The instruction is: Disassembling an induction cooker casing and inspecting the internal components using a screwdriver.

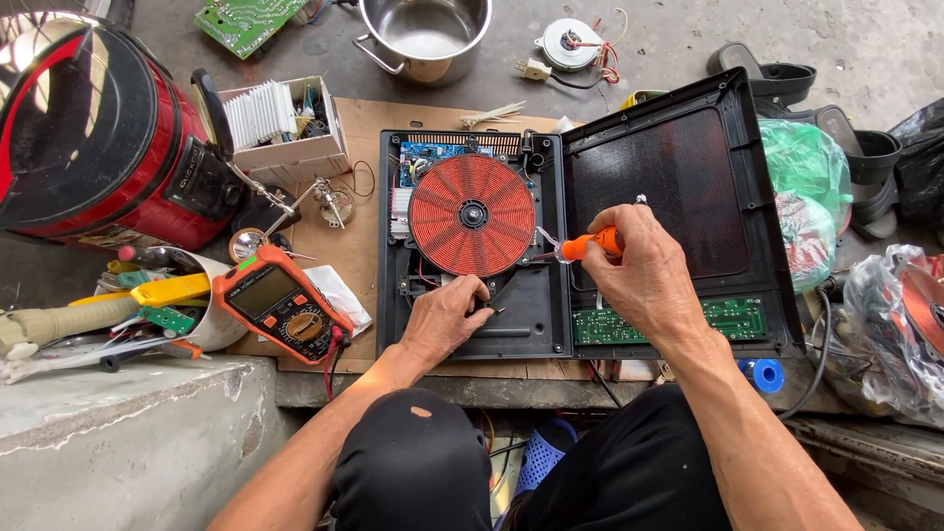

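**Screwdriver at the edge of an opened induction cooker**

The right hand (644, 270) is clamped around an orange-handled screwdriver (587, 245), its thin metal shaft slanting left and down toward the rim of the copper-red induction coil (472, 214), a flat ribbed disc with a dark hub. The left hand (444, 317) lies curled, fingers drawn together, pressing on the matte black plastic base of the cooker (526, 315) just near the coil; whether it pinches anything small I cannot tell. Right of the base, the cooker's lid (678, 187) lies flipped open, its dark glass panel smooth, with a green circuit board strip (669, 323) along its near edge. To the left on the cardboard sits an orange-cased multimeter (280, 305). Farther left stands a glossy red and black rounded appliance (93, 138). At the far edge rests a shiny steel pot (425, 34).
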